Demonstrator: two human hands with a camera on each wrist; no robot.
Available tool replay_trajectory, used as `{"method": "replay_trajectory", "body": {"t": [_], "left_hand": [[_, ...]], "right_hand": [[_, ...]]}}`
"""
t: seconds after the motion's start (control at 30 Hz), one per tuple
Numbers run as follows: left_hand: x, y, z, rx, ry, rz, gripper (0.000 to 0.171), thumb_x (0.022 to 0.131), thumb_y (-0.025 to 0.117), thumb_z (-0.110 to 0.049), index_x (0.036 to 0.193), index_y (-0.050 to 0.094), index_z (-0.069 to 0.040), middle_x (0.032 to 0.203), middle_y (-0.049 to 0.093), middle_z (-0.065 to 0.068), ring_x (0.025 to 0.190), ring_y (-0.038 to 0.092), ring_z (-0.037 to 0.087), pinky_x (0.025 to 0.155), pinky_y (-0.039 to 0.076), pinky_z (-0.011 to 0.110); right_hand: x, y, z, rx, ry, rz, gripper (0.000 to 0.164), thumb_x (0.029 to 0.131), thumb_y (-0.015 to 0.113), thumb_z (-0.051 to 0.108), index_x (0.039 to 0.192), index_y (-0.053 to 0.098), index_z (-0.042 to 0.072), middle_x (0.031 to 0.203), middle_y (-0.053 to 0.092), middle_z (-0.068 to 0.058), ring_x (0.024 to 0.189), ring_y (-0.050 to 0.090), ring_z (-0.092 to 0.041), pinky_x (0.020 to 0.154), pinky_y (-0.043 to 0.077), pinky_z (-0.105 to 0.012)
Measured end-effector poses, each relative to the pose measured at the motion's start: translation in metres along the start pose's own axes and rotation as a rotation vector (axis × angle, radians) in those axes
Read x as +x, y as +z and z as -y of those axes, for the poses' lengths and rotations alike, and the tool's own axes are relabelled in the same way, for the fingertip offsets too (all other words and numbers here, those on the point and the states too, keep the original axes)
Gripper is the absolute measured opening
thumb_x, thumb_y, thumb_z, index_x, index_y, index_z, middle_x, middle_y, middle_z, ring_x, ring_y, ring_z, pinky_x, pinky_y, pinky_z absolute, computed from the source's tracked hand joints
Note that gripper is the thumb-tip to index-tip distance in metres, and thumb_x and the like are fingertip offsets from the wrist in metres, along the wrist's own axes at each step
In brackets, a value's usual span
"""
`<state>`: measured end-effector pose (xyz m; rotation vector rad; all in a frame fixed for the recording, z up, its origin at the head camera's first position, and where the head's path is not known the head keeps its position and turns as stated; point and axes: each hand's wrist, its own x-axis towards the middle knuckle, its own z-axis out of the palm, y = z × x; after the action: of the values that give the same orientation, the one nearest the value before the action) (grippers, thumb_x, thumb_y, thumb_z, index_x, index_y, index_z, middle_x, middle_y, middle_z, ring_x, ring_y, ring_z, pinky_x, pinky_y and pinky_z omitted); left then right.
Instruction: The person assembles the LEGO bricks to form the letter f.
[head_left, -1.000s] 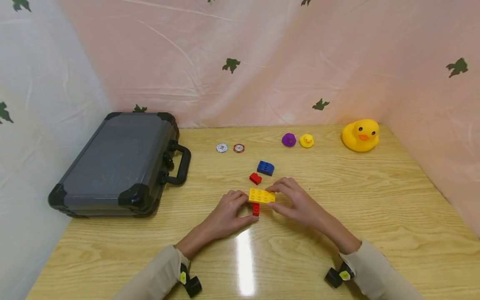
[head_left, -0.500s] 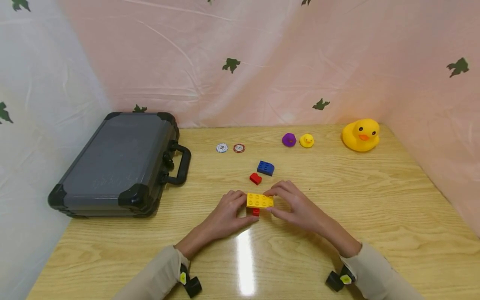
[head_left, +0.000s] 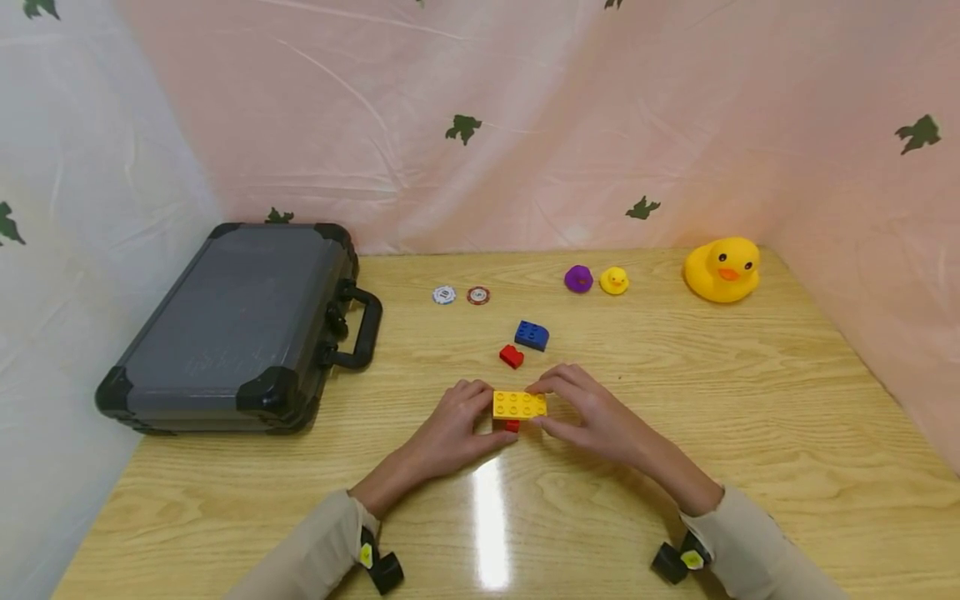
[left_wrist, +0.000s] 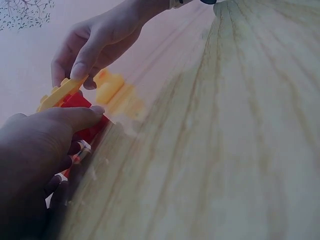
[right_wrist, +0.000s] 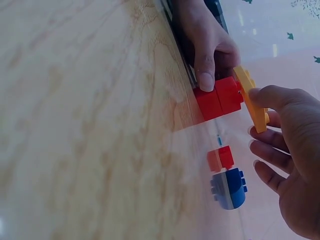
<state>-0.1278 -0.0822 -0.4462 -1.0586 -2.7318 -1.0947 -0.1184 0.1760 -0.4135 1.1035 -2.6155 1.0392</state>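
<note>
A stack of red bricks (right_wrist: 219, 99) stands on the table, and my left hand (head_left: 457, 425) grips it low down, thumb on the near side. Over its studs lies a flat yellow brick (head_left: 519, 405) with two rows of studs. My right hand (head_left: 592, 412) pinches that brick's right end between thumb and fingers. In the right wrist view the yellow brick meets the red studs at a slight tilt; whether it is pressed fully on I cannot tell. From the head view it hides most of the red stack.
Behind the hands lie a small red brick (head_left: 512, 357) and a blue brick (head_left: 532, 335). Farther back are two poker chips (head_left: 444, 295), a purple duck (head_left: 578, 279), a small yellow duck (head_left: 614, 281) and a large yellow duck (head_left: 722, 270). A grey case (head_left: 240, 317) occupies the left.
My right hand has brought the yellow brick toward me and slightly left, over the red stack, which it now covers more. My left hand has stayed in place.
</note>
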Motion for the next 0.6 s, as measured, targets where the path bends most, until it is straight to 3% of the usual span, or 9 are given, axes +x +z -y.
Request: {"method": "replay_trajectory", "body": {"t": [0.23,0.6], "left_hand": [[0.0,0.0014,0.0003,0.01,0.013,-0.017,0.035,0.09,0.082,-0.036,0.107,0.069,-0.008,0.112,0.064,0.003,0.094,0.05,0.018,0.082,0.041,0.037],[0.001,0.0009,-0.0002,-0.004,-0.02,-0.009,0.037,0.089,0.083,-0.037,0.107,0.07,-0.008,0.111,0.064,0.002,0.094,0.049,0.018,0.082,0.041,0.037]], "right_hand": [[0.0003,0.0011,-0.0009,0.012,-0.046,-0.006,0.036,0.09,0.082,0.012,0.123,0.067,0.007,0.122,0.062,-0.002,0.109,0.059,-0.017,0.092,0.054,-0.038],[0.0013,0.0014,-0.0012,-0.001,-0.081,0.002,0.038,0.089,0.082,0.008,0.124,0.069,0.004,0.118,0.064,-0.003,0.104,0.061,-0.017,0.089,0.056,-0.035]]}}
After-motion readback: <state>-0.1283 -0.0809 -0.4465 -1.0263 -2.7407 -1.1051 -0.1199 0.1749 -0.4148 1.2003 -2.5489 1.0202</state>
